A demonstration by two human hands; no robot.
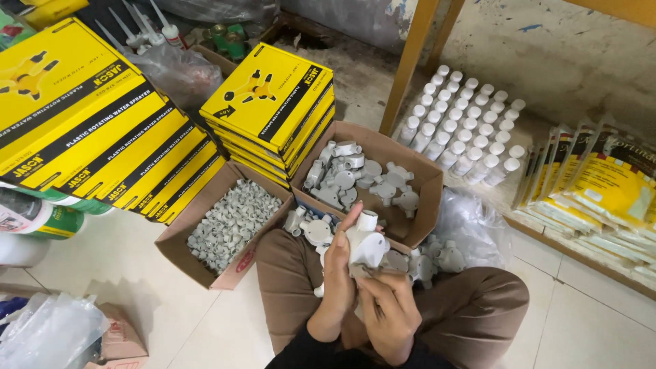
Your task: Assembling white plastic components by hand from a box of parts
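The person is sitting on the floor, holding a pale grey plastic pipe fitting (365,242) above the lap. It is showing a round body with short tube outlets, one pointing upward. The left hand (339,273) is wrapping its grip around the fitting's left side, while the right hand (389,304) is grasping it from below. More grey fittings are lying in the cardboard box (417,179) just ahead. A second box of small grey clips (232,222) is sitting beside stacked yellow boxes (270,102).
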